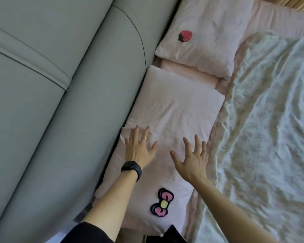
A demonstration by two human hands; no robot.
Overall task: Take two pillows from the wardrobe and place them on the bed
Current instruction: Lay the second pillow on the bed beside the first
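Note:
Two pale pink pillows lie on the bed along the headboard. The near pillow [172,109], with a pink bow patch near my body, stretches under both my hands. My left hand [140,146] rests flat on it with fingers spread, a ring on one finger and a black band on the wrist. Just to the right, my right hand [193,155] is spread open over the same pillow, touching or hovering, I cannot tell which. The far pillow [205,35] bears a strawberry patch and lies beyond the near one.
A grey padded headboard [60,85] fills the left side. A crumpled floral quilt [270,128] covers the bed to the right of the pillows. Between the two pillows a strip of pink sheet [188,71] shows.

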